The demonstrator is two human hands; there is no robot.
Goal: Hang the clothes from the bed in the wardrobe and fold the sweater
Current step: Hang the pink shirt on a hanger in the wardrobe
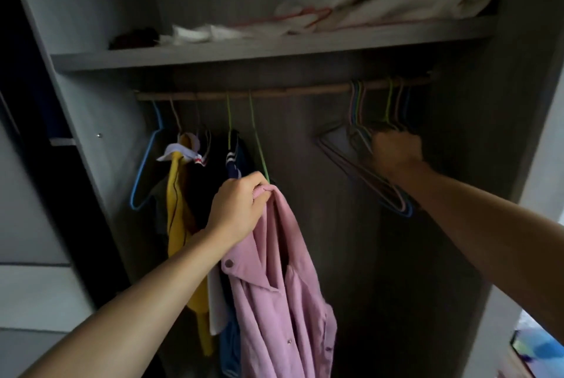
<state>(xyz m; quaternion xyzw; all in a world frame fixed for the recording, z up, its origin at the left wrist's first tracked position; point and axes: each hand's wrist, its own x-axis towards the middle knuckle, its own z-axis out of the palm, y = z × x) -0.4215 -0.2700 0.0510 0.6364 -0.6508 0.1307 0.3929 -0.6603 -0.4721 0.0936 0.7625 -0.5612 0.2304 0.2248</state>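
Inside the open wardrobe (91, 96), under a grey shelf (213, 52), a wooden rail (290, 91) runs from left to right. Item 1: pink shirt (280, 286), buttoned front, hanging from a green hanger (259, 145) hooked over the middle of the rail; the left hand (236, 209) is clenched on the shirt's collar just below the hanger's neck, so the fabric bunches in the fist and the rest drapes down toward the near edge of the frame. Item 2: yellow garment (178, 215), hung left of the pink shirt, with a white collar or tag at its top. Item 3: dark garment with white stripes (233, 157) on a second green hanger, between the yellow garment and the pink shirt, partly hidden by the left hand. Item 4: 1 bare blue hanger (146, 164) at the far left of the rail. Item 5: cluster of empty hangers (366, 164) in mixed pale colours, hooked at the right part of the rail and fanning down; the right hand (395, 153) is closed around their upper wires, though how many it grips cannot be told in the shadow. Item 6: loose white cloths (396, 3) and dark pieces lie heaped on the shelf above, blurred. The wardrobe's right half behind the empty hangers is dim.
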